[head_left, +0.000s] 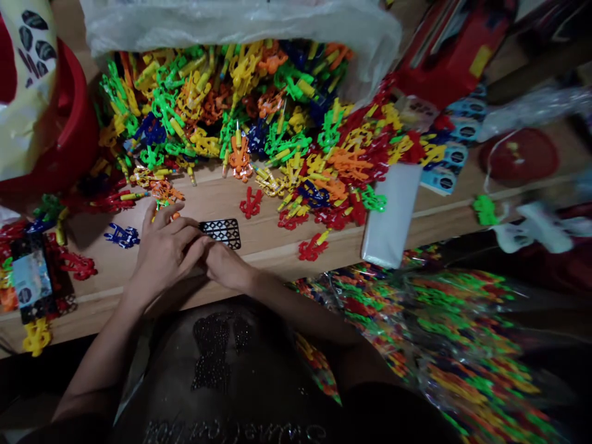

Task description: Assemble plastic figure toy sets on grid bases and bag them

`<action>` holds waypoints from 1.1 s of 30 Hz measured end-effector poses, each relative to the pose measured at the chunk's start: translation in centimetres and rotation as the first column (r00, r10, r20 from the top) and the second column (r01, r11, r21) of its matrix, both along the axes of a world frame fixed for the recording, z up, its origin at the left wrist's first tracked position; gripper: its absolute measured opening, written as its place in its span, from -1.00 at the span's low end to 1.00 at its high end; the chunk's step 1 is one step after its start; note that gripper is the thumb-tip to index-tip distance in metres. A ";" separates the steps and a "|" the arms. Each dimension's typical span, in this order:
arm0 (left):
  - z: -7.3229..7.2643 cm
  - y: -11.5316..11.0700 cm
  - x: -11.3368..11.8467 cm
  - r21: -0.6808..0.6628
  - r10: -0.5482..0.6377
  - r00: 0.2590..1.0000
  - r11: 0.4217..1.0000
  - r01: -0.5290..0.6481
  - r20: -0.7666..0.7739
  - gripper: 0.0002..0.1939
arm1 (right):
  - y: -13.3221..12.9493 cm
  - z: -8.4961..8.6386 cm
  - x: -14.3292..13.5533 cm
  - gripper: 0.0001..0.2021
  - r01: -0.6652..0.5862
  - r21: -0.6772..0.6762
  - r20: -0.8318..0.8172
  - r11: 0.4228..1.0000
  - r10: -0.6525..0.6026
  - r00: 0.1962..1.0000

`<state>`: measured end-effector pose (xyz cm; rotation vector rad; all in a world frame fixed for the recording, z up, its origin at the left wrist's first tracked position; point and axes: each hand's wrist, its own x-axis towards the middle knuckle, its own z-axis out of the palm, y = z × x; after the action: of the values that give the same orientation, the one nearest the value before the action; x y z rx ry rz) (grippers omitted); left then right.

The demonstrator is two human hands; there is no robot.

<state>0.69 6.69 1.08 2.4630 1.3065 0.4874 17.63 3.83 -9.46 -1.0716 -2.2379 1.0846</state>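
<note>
My left hand (163, 250) is at the near part of the wooden table, its fingers bent over small orange and green plastic pieces (163, 196). Right beside it, my right hand (221, 260) touches its fingertips, with a black perforated plate (222, 232) just beyond it. The plate's left end is hidden by my hands. What either hand holds between its fingers cannot be made out. A dark blue plastic figure (122, 236) lies left of my left hand, and a red one (250, 203) lies beyond the plate.
A large pile of colourful figures (198, 117) spills from a white plastic bag (245, 24). At left stand a red tub (76, 135) and a stack with a blue card (32, 280). Right are a clear packet stack (391, 216) and blue cards (451, 163). Filled bags (462, 320) lie below the table.
</note>
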 end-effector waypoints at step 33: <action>0.0 1.3 -1.9 -0.004 0.108 0.990 0.994 -0.108 0.093 -0.47 | 4.5 -0.5 -2.1 -0.50 0.120 0.078 -0.049 0.990 -0.116 0.992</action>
<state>-1.22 8.03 1.08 2.3488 1.4066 0.6221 15.57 8.37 -9.95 -1.1196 -2.1359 0.9511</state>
